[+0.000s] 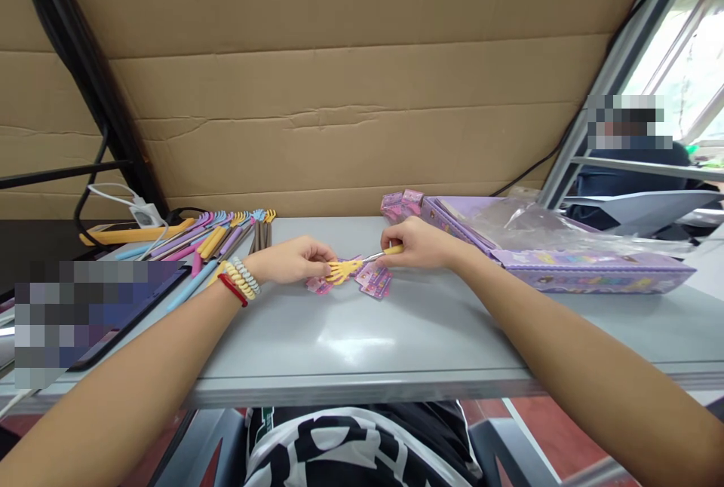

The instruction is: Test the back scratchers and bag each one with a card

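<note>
My left hand [297,259] pinches the yellow claw-shaped head of a small back scratcher [346,271] above the grey table. The fingers of my right hand [418,243] are closed on the yellow end of its short metal rod. Pink and purple printed tags [374,281] lie on the table under and beside the scratcher, some partly hidden by it and by my left fingers. To the left of my left hand, several more back scratchers [226,237] lie in a row, with purple, blue, pink and yellow parts.
An opened purple box [593,268] with clear plastic [526,223] on it stands at the right, more pink tags [403,204] at its back left corner. A tablet [130,313] and a white plug [145,213] are at the left. Cardboard [362,95] closes the back. A person [633,163] sits beyond the right post.
</note>
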`<state>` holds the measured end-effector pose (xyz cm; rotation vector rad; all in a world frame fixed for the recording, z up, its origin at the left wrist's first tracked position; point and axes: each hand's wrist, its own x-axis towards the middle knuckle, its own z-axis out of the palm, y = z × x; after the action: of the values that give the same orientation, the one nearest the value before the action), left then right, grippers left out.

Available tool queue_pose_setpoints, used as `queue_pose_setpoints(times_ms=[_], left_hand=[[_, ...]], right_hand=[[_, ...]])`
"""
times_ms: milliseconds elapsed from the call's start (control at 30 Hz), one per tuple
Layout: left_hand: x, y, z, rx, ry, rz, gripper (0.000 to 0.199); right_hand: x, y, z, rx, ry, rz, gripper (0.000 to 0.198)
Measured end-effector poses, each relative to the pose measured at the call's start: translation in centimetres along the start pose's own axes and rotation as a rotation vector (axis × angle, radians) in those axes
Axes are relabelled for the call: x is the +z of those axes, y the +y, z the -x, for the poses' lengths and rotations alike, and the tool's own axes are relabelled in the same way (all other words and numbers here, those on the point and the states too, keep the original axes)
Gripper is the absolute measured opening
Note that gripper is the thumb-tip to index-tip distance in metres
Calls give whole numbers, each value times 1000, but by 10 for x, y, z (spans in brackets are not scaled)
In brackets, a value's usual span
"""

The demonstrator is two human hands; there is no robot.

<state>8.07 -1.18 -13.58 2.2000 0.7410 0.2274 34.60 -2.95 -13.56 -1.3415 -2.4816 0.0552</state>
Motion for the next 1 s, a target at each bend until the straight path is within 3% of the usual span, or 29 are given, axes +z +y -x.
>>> queue_pose_setpoints(times_ms=[300, 500, 1000], left_hand=[[1, 4, 0, -40, 53, 20, 20], [2, 4, -1, -53, 135, -75, 17], [1, 4, 1, -35, 68, 56, 19]], right_hand=[[1, -1, 0, -13, 7, 1, 43], [-1, -6, 1, 0, 8, -23, 41], [-1, -3, 1, -10, 6, -29, 43]])
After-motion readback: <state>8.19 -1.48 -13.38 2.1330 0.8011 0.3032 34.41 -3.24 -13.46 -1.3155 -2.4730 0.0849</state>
